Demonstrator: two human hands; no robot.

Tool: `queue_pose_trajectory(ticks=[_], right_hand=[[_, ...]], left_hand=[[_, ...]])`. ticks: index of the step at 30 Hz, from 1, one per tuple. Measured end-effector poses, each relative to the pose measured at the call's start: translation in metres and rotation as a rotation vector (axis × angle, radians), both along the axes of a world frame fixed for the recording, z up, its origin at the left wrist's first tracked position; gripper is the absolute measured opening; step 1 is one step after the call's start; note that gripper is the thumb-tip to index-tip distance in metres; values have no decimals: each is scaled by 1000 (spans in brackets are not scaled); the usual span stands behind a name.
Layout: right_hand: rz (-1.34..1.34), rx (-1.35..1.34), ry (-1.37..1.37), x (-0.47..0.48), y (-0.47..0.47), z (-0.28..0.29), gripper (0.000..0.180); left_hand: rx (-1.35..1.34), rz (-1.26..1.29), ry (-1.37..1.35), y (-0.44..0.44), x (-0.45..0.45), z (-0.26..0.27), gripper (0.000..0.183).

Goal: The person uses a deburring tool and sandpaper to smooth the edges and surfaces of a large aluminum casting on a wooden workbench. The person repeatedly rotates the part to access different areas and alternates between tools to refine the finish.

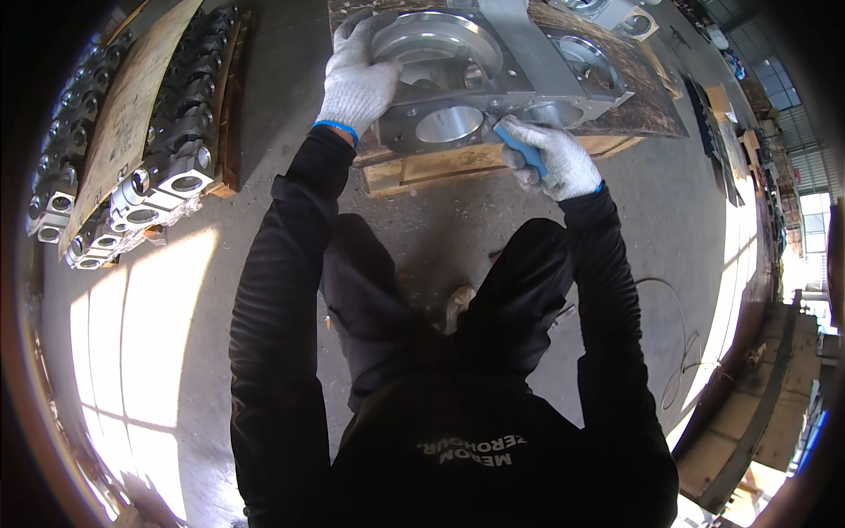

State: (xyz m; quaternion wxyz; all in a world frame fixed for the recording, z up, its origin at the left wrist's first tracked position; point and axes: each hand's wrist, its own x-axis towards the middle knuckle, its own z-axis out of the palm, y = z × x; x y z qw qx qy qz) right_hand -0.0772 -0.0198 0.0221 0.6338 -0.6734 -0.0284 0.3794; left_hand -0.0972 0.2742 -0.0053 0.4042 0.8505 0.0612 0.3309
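A machined metal housing with large round bores lies on a wooden board in front of me. My left hand, in a white knit glove with a blue cuff edge, grips the housing's left side beside the biggest bore. My right hand, gloved alike, is closed around the blue handle of a hand tool. The tool's working end is at the housing's front face, between its two front bores; its exact shape is hard to see.
The wooden board rests on a wooden pallet. More machined parts lie at the far right. Rows of similar castings stand on the left beside a plywood sheet. A thin cable lies on the concrete floor at right.
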Motion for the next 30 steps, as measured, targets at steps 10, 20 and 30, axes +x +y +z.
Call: queue_pose_trajectory(ticks=[10,20,30], right_hand=[[-243,279,24,-20,9,-87,35],[-233,80,-302,-56,60,-130,39],[-345,121,-218,-102,128,-96,39]], left_hand=[[-22,48,-33,-3,3,-1,61],[-18,93,28,-5,3,6,62],[-28,79,18,-8,0,6,57]])
